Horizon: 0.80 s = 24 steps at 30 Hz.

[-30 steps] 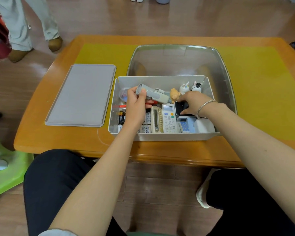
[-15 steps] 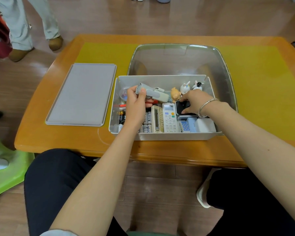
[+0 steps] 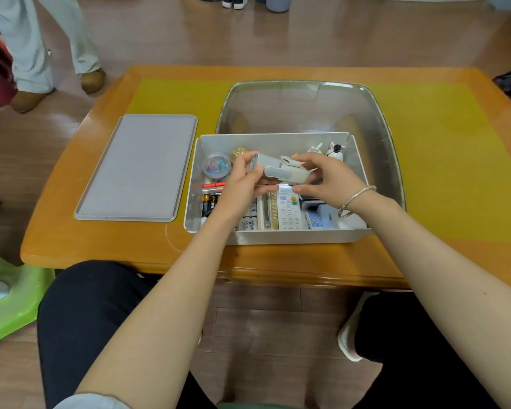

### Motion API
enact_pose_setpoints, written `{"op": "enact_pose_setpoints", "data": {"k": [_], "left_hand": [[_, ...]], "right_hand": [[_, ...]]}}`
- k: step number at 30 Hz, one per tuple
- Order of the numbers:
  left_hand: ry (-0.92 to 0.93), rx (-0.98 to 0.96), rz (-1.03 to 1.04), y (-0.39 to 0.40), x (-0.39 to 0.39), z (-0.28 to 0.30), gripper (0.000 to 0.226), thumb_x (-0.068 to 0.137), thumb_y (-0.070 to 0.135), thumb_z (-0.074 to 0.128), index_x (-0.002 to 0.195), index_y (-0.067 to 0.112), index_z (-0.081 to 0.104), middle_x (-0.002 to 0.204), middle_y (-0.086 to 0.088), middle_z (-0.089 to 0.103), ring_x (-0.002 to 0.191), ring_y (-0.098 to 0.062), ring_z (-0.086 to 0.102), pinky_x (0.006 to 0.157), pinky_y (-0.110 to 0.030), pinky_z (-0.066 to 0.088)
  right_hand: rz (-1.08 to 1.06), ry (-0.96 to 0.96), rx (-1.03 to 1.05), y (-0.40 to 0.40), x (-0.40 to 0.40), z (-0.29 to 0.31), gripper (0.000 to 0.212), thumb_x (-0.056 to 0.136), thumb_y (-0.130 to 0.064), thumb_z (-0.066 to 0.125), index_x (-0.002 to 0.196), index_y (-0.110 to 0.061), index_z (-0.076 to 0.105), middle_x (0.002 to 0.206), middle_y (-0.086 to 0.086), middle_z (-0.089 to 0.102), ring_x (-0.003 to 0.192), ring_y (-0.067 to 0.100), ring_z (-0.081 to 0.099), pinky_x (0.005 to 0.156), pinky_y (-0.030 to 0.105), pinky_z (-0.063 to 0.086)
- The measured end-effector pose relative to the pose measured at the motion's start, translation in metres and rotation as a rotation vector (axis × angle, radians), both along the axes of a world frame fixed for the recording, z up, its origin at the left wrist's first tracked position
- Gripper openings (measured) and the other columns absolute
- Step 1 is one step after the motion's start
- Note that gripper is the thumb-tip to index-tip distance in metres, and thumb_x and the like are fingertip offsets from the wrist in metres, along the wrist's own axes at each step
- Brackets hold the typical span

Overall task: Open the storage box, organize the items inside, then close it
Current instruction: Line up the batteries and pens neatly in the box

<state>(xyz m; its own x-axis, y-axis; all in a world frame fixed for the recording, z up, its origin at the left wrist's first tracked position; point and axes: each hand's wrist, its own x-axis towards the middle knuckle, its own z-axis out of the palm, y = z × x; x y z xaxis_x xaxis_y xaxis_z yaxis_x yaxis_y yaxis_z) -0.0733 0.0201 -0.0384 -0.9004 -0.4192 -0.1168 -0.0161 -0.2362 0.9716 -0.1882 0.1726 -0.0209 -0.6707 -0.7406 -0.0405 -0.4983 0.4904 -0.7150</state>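
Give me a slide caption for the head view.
Both hands hold a grey device over the open box.

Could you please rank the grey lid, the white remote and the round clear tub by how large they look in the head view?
1. Grey lid, lying flat on the table, by far the largest.
2. White remote, partly hidden by the hands.
3. Round clear tub, the smallest.

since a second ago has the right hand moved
Yes. The right hand left the black item near the storage box's right side and shifted left toward its middle, now gripping the grey device with the left hand.
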Motion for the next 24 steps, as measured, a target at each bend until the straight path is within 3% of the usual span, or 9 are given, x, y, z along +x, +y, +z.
{"op": "enact_pose_setpoints", "data": {"k": [4,6,8,11,13,17,21,24], "left_hand": [[-0.003,-0.016,-0.056,0.004,0.001,0.003,0.025,0.104,0.014,0.036,0.129,0.015,0.037,0.118,-0.016,0.06,0.094,-0.025,0.068,0.083,-0.032,0.057],[-0.033,-0.038,-0.063,0.004,0.001,0.006,0.024,0.104,0.019,0.037,0.128,0.018,0.04,0.114,-0.014,0.062,0.091,-0.024,0.069,0.079,-0.032,0.058],[-0.081,-0.108,-0.062,0.004,0.001,0.007,0.022,0.103,0.024,0.041,0.121,0.015,0.048,0.113,-0.012,0.062,0.086,-0.016,0.069,0.068,-0.026,0.057],[-0.137,-0.296,-0.09,0.003,0.0,0.006,0.024,0.099,0.026,0.05,0.119,0.011,0.054,0.109,-0.003,0.061,0.078,0.0,0.066,0.059,-0.018,0.052],[-0.142,-0.361,-0.122,0.005,-0.001,0.007,0.03,0.097,0.023,0.055,0.125,0.014,0.052,0.107,0.006,0.061,0.082,0.001,0.066,0.063,-0.016,0.052],[-0.171,-0.438,-0.115,0.013,-0.008,0.01,0.033,0.097,0.02,0.055,0.129,0.014,0.049,0.102,0.013,0.06,0.086,-0.001,0.065,0.066,-0.016,0.054],[-0.218,-0.451,-0.044,0.016,-0.017,0.007,0.024,0.099,0.025,0.051,0.119,0.011,0.053,0.105,-0.005,0.065,0.078,-0.006,0.067,0.066,-0.022,0.056],[-0.222,-0.475,-0.055,0.019,-0.022,0.003,0.025,0.099,0.029,0.049,0.112,0.008,0.055,0.1,-0.008,0.066,0.064,-0.001,0.065,0.054,-0.016,0.049]], "right_hand": [[-0.044,-0.031,-0.076,0.004,0.003,-0.001,0.051,0.074,-0.015,0.078,0.12,-0.019,0.055,0.094,-0.009,0.055,0.072,0.014,0.06,0.071,0.008,0.048],[-0.03,-0.109,-0.092,0.008,0.004,0.002,0.046,0.081,-0.014,0.072,0.123,-0.015,0.054,0.095,0.005,0.062,0.074,0.023,0.061,0.075,0.019,0.053],[-0.036,-0.214,-0.143,0.013,0.005,0.006,0.034,0.089,-0.015,0.062,0.122,-0.015,0.053,0.097,0.016,0.064,0.07,0.021,0.064,0.074,0.033,0.056],[-0.04,-0.22,-0.168,0.021,0.003,0.008,0.021,0.095,-0.017,0.053,0.115,-0.02,0.053,0.085,0.007,0.063,0.057,0.007,0.062,0.059,0.025,0.056],[-0.073,-0.231,-0.175,0.023,0.001,0.006,0.02,0.096,-0.017,0.049,0.116,-0.014,0.053,0.079,0.01,0.062,0.055,0.01,0.061,0.055,0.023,0.055],[-0.169,-0.204,-0.158,0.023,-0.003,0.002,0.026,0.098,-0.016,0.045,0.122,-0.012,0.052,0.092,0.014,0.063,0.07,0.024,0.063,0.063,0.033,0.057],[-0.065,0.08,-0.001,0.026,-0.004,0.002,0.044,0.086,-0.021,0.065,0.129,-0.018,0.054,0.114,-0.002,0.059,0.095,0.012,0.057,0.083,0.023,0.046],[0.004,0.203,0.07,0.026,-0.005,0.001,0.055,0.076,-0.021,0.076,0.127,-0.016,0.056,0.116,0.002,0.06,0.103,0.016,0.056,0.087,0.023,0.042]]}}
